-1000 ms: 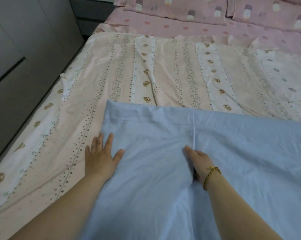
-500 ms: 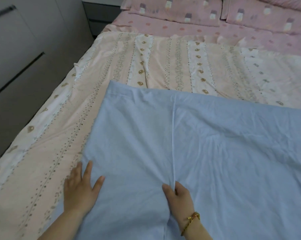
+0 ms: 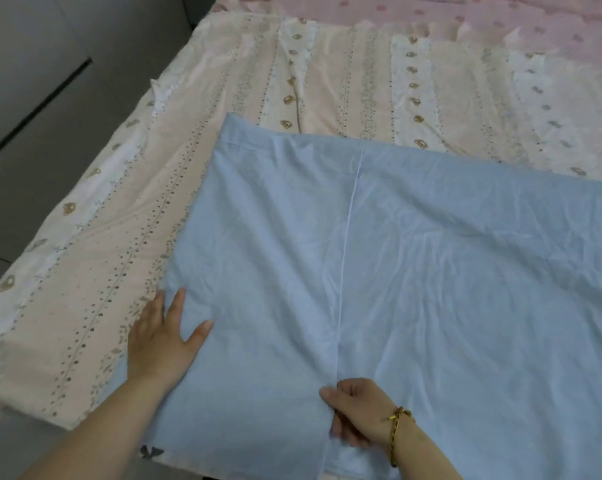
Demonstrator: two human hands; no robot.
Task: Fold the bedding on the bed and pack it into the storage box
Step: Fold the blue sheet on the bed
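Left hand (image 3: 161,344), at seven o'clock in view, lies flat with fingers spread on the left edge of the blue sheet (image 3: 431,271), while the right hand (image 3: 358,414) at six o'clock pinches the white seam (image 3: 348,244). The sheet lies spread over the patterned quilt (image 3: 84,271) (no storage box in sight). Smoothing seems the step in hand; next likely calls for gripping an edge and folding it across.

Both forearms are bare, with no sleeves in view. The right hand (image 3: 360,410) has a thin braided cord bracelet (image 3: 396,431) at the wrist, yellow and dark. The left hand (image 3: 161,341) wears nothing.
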